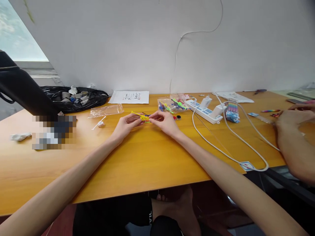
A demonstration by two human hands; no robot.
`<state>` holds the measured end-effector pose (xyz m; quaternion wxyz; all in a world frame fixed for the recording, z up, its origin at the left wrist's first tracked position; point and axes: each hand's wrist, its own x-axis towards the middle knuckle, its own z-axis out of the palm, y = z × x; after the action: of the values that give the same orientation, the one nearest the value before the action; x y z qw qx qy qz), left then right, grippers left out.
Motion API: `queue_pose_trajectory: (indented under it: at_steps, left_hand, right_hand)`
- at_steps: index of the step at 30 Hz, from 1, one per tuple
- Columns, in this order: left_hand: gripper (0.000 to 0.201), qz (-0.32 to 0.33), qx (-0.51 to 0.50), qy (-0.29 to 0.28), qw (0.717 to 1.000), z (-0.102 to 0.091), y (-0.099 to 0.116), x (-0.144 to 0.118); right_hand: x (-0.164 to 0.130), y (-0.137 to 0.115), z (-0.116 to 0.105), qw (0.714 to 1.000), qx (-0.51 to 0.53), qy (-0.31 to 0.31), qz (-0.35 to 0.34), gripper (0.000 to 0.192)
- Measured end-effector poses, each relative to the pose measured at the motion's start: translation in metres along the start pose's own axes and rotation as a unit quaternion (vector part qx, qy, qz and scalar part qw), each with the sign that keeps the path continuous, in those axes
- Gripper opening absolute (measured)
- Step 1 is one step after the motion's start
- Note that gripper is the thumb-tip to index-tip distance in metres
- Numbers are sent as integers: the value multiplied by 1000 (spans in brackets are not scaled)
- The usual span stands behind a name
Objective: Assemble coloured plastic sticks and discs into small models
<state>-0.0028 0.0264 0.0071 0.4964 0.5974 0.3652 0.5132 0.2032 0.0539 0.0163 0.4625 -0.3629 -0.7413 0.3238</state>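
A plain white wall stands behind the wooden table (147, 157), which carries many small things. Your left hand (126, 125) and right hand (163, 123) meet over the middle of the table, both closed in a pinch on a small yellow plastic piece (140, 116). You hold it slightly above the surface, probably so that both hands can work on it. Just behind lies a clear bag of coloured parts (172, 105), near enough to reach. A white power strip (205, 110) sits to the right, and another person's arm (295, 144) rests at the table's right edge.
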Motion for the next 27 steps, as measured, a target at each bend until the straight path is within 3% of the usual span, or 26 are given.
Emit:
queue_pose_trajectory:
  at_steps: [8,16,22,27]
  left_hand:
    - [47,-3,-17,19,1000,-1,-1,0]
    - [62,-15,49,23,998,1,8,-3]
    - [55,-29,67,48,996,-1,3,-2]
    - [54,-44,63,51,996,0,4,-3]
  right_hand:
    - [3,8,-1,999,19,-23,20,15]
    - [-2,0,0,999,-33,-22,-9,10]
    - [-5,-1,3,995,-72,-38,-53,10]
    - [-6,1,4,994,-87,-50,-51,10]
